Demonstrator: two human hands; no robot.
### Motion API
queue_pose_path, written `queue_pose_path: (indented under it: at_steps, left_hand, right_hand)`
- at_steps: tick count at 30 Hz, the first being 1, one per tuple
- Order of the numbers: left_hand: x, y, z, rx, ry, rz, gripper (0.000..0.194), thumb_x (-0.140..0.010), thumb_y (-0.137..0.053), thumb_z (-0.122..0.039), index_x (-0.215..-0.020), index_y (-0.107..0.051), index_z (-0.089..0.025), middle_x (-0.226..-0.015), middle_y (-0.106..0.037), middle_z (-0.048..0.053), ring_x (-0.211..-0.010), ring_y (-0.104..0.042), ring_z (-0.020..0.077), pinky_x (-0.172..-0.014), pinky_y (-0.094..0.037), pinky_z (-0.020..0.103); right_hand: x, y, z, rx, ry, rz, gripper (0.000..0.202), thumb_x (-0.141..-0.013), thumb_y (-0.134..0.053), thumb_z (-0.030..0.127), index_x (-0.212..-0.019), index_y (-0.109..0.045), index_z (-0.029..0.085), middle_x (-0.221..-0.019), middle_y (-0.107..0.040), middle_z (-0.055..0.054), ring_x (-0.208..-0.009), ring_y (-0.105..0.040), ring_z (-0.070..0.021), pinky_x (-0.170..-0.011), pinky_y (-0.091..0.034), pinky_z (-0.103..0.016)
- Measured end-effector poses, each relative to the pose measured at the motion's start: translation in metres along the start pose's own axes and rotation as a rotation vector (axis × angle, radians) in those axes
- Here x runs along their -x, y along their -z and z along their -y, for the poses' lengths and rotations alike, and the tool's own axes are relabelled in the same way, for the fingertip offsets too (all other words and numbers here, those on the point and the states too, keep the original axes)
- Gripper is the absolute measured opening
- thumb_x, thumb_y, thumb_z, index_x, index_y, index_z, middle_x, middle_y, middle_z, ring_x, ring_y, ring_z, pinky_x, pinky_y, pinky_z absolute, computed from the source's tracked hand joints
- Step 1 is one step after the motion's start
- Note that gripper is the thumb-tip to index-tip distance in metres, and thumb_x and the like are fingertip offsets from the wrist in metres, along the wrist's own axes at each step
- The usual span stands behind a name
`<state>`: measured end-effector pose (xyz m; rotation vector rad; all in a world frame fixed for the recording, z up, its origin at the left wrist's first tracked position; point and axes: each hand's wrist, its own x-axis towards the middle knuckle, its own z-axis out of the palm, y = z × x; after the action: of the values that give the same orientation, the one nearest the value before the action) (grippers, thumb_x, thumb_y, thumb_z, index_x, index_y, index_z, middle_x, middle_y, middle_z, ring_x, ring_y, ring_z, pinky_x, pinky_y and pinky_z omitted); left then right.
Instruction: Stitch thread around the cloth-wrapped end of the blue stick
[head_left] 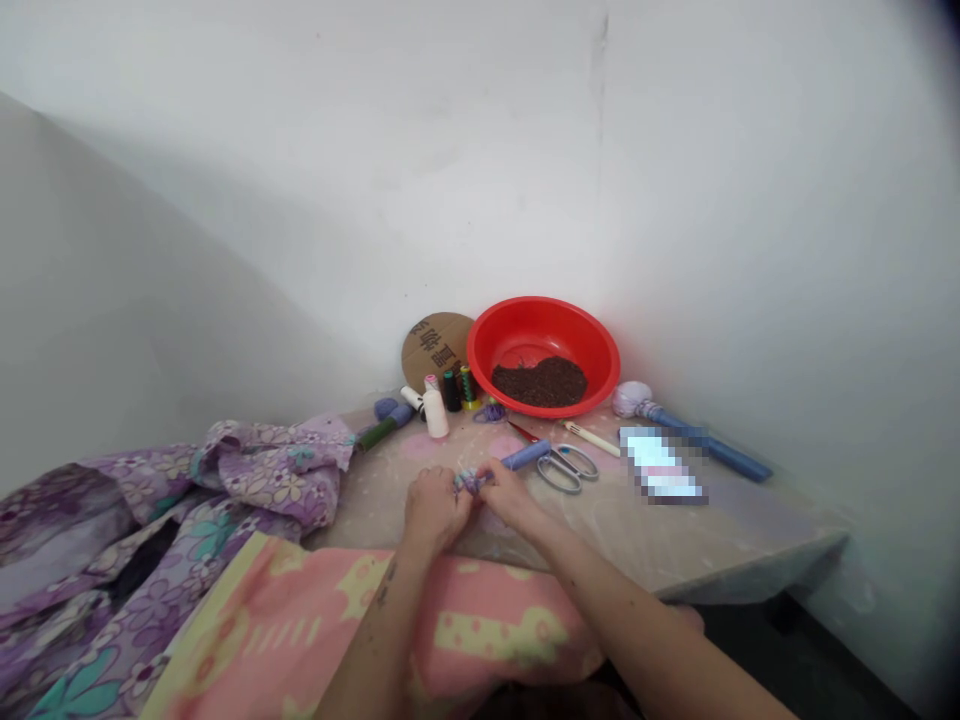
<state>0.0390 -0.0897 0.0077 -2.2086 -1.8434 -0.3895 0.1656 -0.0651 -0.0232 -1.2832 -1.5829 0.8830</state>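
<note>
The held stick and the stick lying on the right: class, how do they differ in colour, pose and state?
The held stick is lighter, violet-blue; the other stick is darker blue.
The held stick is at the left hand and right hand; the other stick lies untouched on the table.
More of the other stick's length shows than of the held stick's.
Both are bluish and straight.

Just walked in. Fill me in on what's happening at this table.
A person's left hand and right hand are close together, gripping a small patterned bundle. A blue-purple rod shows just right of it. Farther back, a red basin holds dark granular material, and a white thread cone stands to the basin's left.
</note>
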Motion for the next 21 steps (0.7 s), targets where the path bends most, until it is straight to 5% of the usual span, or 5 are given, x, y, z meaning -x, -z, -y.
queue_pose_path:
  at_steps: [9, 17, 19, 21]
  left_hand:
    - [-0.009, 0.002, 0.000, 0.075, 0.115, 0.052, 0.049, -0.079, -0.025, -0.050, -0.080, -0.060, -0.016, -0.086, -0.061, 0.009, -0.085, -0.052, 0.0189, -0.070, -0.035, 0.026]
    - [-0.008, 0.001, -0.006, 0.034, 0.189, 0.039, 0.050, -0.068, -0.039, -0.058, -0.087, -0.058, -0.016, -0.088, -0.059, 0.009, -0.084, -0.053, 0.0216, -0.066, -0.036, 0.027]
    - [-0.008, 0.000, -0.005, 0.036, 0.180, 0.031, 0.047, -0.067, -0.041, -0.056, -0.087, -0.058, -0.017, -0.088, -0.059, 0.009, -0.085, -0.053, 0.0211, -0.067, -0.035, 0.027]
    - [-0.008, 0.000, -0.005, 0.042, 0.185, 0.039, 0.046, -0.067, -0.042, -0.056, -0.087, -0.058, -0.017, -0.090, -0.059, 0.008, -0.085, -0.052, 0.0204, -0.067, -0.035, 0.026]
  right_hand:
    - [0.031, 0.055, 0.045, -0.031, -0.040, 0.110, 0.026, -0.060, -0.042, 0.008, -0.084, -0.051, 0.015, -0.051, -0.057, 0.003, -0.052, -0.051, -0.0115, -0.047, -0.033, -0.019]
    - [0.072, 0.095, 0.087, 0.146, 0.278, 0.636, 0.022, -0.070, -0.044, 0.016, -0.090, -0.054, 0.020, -0.058, -0.061, 0.003, -0.051, -0.049, -0.0104, -0.049, -0.033, -0.019]
    - [0.076, 0.102, 0.090, 0.313, 0.323, 0.603, 0.022, -0.070, -0.048, 0.020, -0.090, -0.057, 0.022, -0.065, -0.063, 0.002, -0.056, -0.051, -0.0122, -0.053, -0.034, -0.021]
    - [0.073, 0.105, 0.088, 0.487, 0.356, 0.414, 0.019, -0.069, -0.052, 0.024, -0.086, -0.060, 0.023, -0.071, -0.063, 0.000, -0.063, -0.053, -0.0153, -0.059, -0.034, -0.024]
